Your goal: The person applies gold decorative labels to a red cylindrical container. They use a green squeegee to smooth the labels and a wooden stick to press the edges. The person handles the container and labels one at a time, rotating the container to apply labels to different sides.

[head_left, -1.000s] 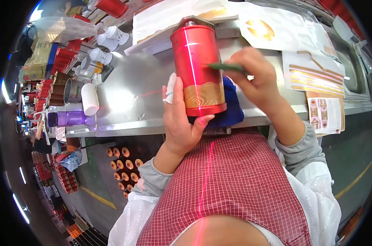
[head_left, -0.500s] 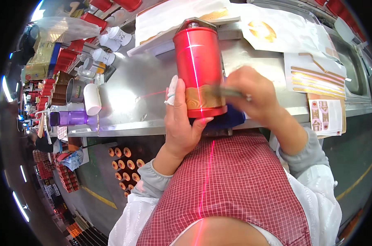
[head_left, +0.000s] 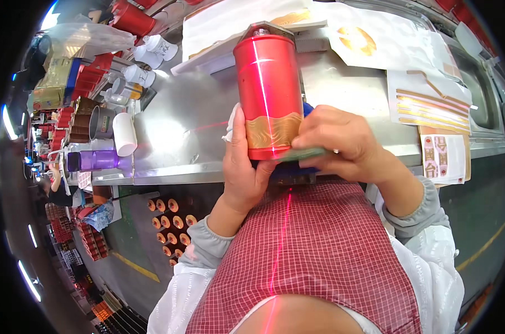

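Observation:
My left hand [head_left: 245, 172] grips a tall red can [head_left: 268, 89] from its left side and bottom, holding it upright above the steel bench's front edge. A gold patterned band [head_left: 272, 131] wraps the can's lower part. My right hand [head_left: 341, 142] presses a flat green tool [head_left: 305, 154] against the can's bottom right edge by the gold band. A red laser line runs straight down the can and my checked apron. Something blue lies under my hands, mostly hidden.
Steel bench [head_left: 174, 139] with a white roll [head_left: 124, 133], purple bottle [head_left: 93, 160], red cans and white caps [head_left: 152, 50] at left. Gold sticker sheets [head_left: 430, 106] lie at right, white sheets [head_left: 230, 22] behind the can. Below the bench sit rows of orange spools [head_left: 171, 228].
The green tool slid from the can's upper right side down to its bottom edge. My right hand came down and toward me with it. The can stayed upright in my left hand.

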Tool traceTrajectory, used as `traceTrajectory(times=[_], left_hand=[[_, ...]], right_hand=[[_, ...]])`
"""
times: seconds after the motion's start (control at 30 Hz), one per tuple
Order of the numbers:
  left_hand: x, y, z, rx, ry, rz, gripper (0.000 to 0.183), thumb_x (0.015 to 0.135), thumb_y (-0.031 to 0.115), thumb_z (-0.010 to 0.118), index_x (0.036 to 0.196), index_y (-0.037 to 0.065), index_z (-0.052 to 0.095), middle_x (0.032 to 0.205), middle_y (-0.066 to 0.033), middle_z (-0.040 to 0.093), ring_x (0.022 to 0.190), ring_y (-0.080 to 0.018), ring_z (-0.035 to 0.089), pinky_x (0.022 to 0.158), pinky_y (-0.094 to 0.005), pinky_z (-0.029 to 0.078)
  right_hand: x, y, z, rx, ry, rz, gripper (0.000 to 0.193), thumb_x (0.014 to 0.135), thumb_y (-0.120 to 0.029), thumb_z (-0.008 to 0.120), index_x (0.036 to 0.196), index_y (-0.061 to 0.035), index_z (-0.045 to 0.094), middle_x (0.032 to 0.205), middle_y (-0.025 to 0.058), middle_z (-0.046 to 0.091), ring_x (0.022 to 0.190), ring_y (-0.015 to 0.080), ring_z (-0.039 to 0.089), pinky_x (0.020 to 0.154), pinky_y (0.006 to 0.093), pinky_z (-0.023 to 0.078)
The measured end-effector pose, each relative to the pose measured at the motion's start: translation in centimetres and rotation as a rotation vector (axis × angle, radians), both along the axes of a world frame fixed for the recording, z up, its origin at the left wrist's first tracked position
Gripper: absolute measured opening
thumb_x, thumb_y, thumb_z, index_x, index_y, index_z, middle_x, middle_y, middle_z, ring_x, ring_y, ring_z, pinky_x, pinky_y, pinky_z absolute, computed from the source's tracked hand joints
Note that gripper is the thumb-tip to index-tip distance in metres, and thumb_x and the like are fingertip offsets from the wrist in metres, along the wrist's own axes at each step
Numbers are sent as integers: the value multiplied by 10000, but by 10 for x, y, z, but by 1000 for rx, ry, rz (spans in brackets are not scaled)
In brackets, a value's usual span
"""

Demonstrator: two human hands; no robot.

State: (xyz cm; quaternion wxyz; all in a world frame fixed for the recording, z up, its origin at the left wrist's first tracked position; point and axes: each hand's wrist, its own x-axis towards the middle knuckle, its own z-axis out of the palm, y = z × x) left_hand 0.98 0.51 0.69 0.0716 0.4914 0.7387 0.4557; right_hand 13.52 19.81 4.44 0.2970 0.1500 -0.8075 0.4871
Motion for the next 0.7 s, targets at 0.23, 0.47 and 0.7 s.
traceTrajectory(times=[0.23, 0.47, 0.7], left_hand=[[1, 7, 8, -13, 316, 21, 905, 874, 393, 674, 1458, -112, 201, 1451, -337, 334, 1329, -463, 389, 1090, -441, 338], [-2, 3, -2, 29, 74, 13, 907, 898, 461, 635, 1463, -107, 210, 1417, -276, 425, 1285, -344, 478, 1048, -391, 384], [0, 9, 1, 66, 219, 15, 876, 920, 452, 606, 1468, -101, 204, 1434, -268, 411, 1312, -348, 450, 1066, -390, 362]], right_hand=[[0, -3, 3, 41, -74, -22, 199, 753, -148, 718, 939, -85, 682, 844, 77, 623, 839, 288, 604, 772, 407, 466], [-3, 1, 1, 99, -18, -61, 213, 752, -53, 735, 956, -79, 680, 851, 83, 644, 728, 251, 583, 655, 335, 462], [0, 2, -4, 80, -1, -84, 185, 772, -58, 729, 943, -38, 663, 832, 98, 614, 718, 250, 584, 629, 323, 457]])
